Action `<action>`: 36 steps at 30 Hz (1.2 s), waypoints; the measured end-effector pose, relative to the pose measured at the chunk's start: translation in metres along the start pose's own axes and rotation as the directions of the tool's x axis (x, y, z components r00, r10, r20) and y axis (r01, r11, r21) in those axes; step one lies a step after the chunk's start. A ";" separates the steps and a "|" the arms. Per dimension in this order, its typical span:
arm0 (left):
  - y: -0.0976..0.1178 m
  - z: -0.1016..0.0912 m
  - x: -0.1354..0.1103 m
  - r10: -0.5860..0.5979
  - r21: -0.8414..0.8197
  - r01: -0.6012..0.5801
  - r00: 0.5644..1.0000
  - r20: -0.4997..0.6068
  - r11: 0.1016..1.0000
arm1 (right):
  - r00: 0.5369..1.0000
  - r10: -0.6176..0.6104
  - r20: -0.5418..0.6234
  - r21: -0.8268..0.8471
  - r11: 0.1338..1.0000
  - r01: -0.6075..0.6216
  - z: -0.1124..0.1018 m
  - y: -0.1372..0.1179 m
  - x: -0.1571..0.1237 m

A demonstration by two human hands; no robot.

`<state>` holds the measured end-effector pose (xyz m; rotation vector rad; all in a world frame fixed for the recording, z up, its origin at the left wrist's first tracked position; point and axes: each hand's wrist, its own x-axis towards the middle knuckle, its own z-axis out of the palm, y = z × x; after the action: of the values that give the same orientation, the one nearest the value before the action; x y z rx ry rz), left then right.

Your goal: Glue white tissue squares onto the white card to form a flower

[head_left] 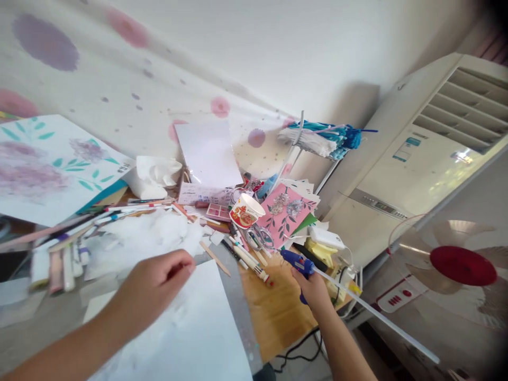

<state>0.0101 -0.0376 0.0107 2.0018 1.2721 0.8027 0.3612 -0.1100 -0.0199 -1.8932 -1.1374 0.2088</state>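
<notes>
My right hand (315, 288) is closed around the grip of a blue hot glue gun (296, 260), whose nozzle points left toward the pens; a long white glue stick (377, 312) juts out of its back to the lower right. My left hand (159, 283) hovers over a white sheet of paper (198, 328) with its fingers curled and pinched together; whether they hold anything is too small to make out. White cotton fluff (146, 238) lies just beyond that hand.
The wooden desk (278, 312) is cluttered: a paper cup (246, 210), pink floral card (288, 211), scissors (260, 238), pens, a tissue box (153, 177), a floral painting (51, 164). To the right stand an air conditioner (428, 153) and a fan (460, 264). Cables hang off the desk edge.
</notes>
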 end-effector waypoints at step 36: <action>-0.055 -0.012 0.034 0.114 0.531 -0.187 0.979 0.166 0.827 | 0.589 -0.127 0.798 -0.407 0.608 0.682 0.139 -0.129 0.017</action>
<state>-0.0173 0.0148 -0.0189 2.5868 1.3866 0.3860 0.2146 0.0105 0.0006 -2.0998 -2.5103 0.2595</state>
